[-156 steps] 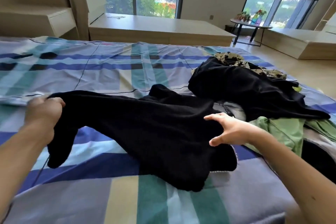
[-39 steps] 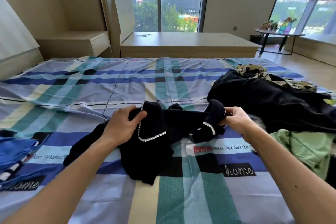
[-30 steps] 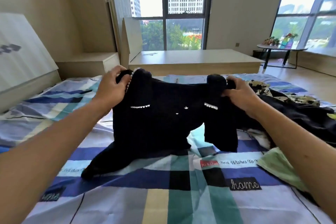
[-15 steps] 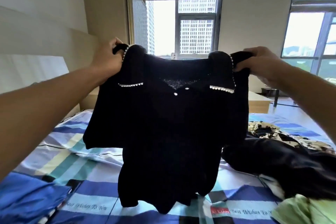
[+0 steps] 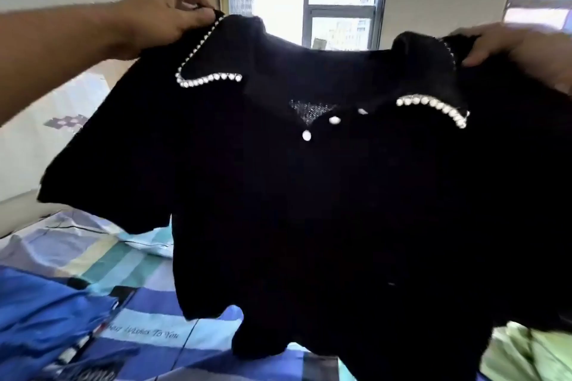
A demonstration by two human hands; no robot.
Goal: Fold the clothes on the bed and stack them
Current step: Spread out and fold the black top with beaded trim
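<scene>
we hold a black pearl-trimmed top [image 5: 309,189] up by its shoulders above the plaid bed [image 5: 148,260], left hand [image 5: 167,18] and right hand [image 5: 510,49] each pinching the fabric; blue clothes [image 5: 46,312] lie at left.

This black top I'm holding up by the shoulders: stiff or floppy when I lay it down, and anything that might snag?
Probably floppy: the top hangs limp between the left hand and right hand, its sleeve drooping. Likely light, since a grip at each shoulder carries it. The pearl trim may snag, so lay it down gently.
</scene>
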